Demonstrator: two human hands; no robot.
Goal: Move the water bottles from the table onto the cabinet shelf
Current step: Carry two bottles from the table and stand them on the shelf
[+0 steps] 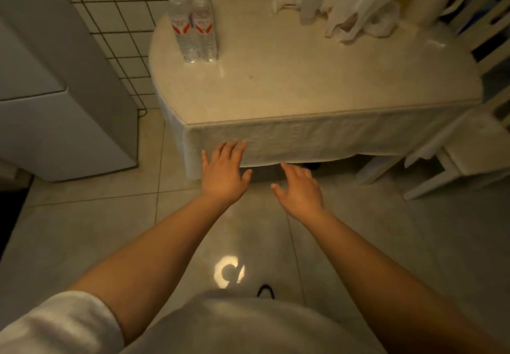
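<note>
Clear plastic water bottles (193, 19): upright, clustered at the far left of the cream-clothed table (303, 83); perhaps four.
Left hand (224, 174): fingers spread, holding nothing.
Right hand (299, 191): relaxed, holding nothing.

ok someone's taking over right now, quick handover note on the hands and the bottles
Left hand: open, empty, in front of the table's near edge.
Right hand: open, empty, beside it.
Bottles: clustered upright at the table's far left corner by the tiled wall; at least three, exact count unclear.
Done: no bottle is in hand; the cabinet shelf is out of view.
Left: carry every bottle to the shelf.
</note>
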